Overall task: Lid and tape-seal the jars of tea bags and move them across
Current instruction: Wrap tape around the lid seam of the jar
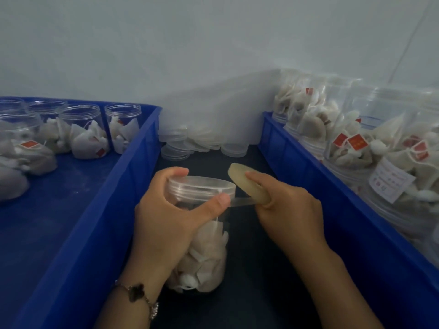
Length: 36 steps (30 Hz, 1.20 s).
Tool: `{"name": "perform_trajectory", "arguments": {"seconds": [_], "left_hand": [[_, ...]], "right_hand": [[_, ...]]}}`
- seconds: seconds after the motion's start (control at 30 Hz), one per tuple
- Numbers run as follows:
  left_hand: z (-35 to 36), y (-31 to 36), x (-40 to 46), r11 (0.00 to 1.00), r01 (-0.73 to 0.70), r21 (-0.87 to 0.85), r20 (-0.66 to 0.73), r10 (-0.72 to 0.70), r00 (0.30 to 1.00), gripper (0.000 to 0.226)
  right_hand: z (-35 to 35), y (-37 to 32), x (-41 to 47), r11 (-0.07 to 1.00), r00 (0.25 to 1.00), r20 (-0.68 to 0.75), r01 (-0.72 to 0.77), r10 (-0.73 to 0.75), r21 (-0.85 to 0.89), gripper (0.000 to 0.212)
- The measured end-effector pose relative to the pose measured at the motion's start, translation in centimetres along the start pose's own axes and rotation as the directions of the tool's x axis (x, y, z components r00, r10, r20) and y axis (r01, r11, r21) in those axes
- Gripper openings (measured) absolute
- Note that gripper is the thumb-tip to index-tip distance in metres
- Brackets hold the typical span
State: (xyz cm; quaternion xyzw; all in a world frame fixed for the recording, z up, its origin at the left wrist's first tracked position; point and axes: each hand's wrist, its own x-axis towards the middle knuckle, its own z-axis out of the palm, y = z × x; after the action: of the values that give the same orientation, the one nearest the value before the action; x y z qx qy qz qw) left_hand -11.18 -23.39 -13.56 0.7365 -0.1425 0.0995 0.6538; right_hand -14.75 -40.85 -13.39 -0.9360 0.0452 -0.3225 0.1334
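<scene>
Now my left hand (164,217) grips the lidded jar (202,236), thumb pinning tape; my right (285,210) clasps the roll (249,184), between two bins (142,148).

A clear round plastic jar (202,245) packed with white tea bags stands on the dark surface between two blue crates, its clear screw lid (202,186) on. A strip of clear tape runs from just under the lid rightward to a yellowish tape roll (247,184). Open-topped filled jars (83,131) stand in the far left crate; lidded ones (356,143) fill the right crate. Spare clear lids (180,148) lie stacked at the far end.
</scene>
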Motion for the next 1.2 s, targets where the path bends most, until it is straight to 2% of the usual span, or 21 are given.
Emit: {"name": "perform_trajectory", "arguments": {"seconds": [0.1,0.2,0.3,0.47,0.53,0.6,0.67,0.77,0.83,0.93,1.03,1.13,1.2], "left_hand": [[-0.2,0.1,0.0,0.992,0.057,-0.116,0.111,-0.044,0.993,0.071],[-0.2,-0.1,0.0,0.977,0.108,-0.181,0.229,-0.065,0.971,0.077],[-0.3,-0.4,0.2,0.965,0.122,-0.232,0.313,-0.045,0.949,0.069],[-0.1,-0.2,0.1,0.959,0.132,-0.252,0.408,-0.018,0.913,0.097],[0.1,-0.2,0.0,0.956,0.142,-0.256,0.388,-0.033,0.921,0.11],[0.1,-0.1,0.1,0.964,0.151,-0.219,0.354,-0.066,0.933,0.112],[0.2,0.1,0.1,0.982,0.129,-0.135,0.325,-0.079,0.942,0.103],[-0.2,0.4,0.3,0.995,0.049,0.083,0.156,-0.061,0.986,0.065],[-0.6,0.6,0.3,0.984,0.033,0.178,0.065,-0.046,0.997,0.076],[-0.1,1.3,-0.3,0.985,0.011,0.17,0.007,-0.013,1.0,0.085],[0.9,1.6,-0.6,0.986,0.013,0.163,-0.008,-0.012,1.0,0.072],[0.8,1.1,-0.4,0.99,0.002,0.144,-0.045,0.004,0.999,0.068],[0.5,0.8,-0.4,0.992,-0.025,0.126,-0.077,0.034,0.996,0.072]], "right_hand": [[-0.2,0.3,0.6,0.996,0.993,0.083,-0.077,0.081,-0.051,0.048],[-0.2,-0.1,0.5,0.998,0.986,0.152,-0.066,0.066,-0.007,0.044],[-0.1,-0.3,0.4,0.999,0.983,0.177,-0.051,0.047,0.016,0.042],[0.2,-0.5,0.0,0.995,0.98,0.194,-0.058,0.042,0.078,0.036],[0.4,-0.7,-0.1,0.993,0.982,0.184,-0.061,0.041,0.102,0.034],[0.7,-0.7,-0.1,0.994,0.988,0.152,-0.054,0.039,0.093,0.034],[0.8,-0.8,-0.2,0.996,0.991,0.128,-0.052,0.043,0.071,0.032],[1.0,-1.2,-0.4,0.996,0.991,0.126,-0.062,0.053,0.069,0.024],[1.1,-1.5,-0.4,0.991,0.982,0.174,-0.092,0.074,0.099,0.021],[1.2,-1.9,-0.5,0.99,0.977,0.206,-0.085,0.06,0.113,0.025],[1.0,-2.4,-0.7,0.992,0.979,0.201,-0.003,-0.022,0.124,0.032],[0.4,-1.8,0.0,0.946,0.954,0.292,-0.158,0.072,0.284,0.028],[-0.2,-1.1,0.5,0.876,0.927,0.365,-0.241,0.081,0.418,0.041]]}}
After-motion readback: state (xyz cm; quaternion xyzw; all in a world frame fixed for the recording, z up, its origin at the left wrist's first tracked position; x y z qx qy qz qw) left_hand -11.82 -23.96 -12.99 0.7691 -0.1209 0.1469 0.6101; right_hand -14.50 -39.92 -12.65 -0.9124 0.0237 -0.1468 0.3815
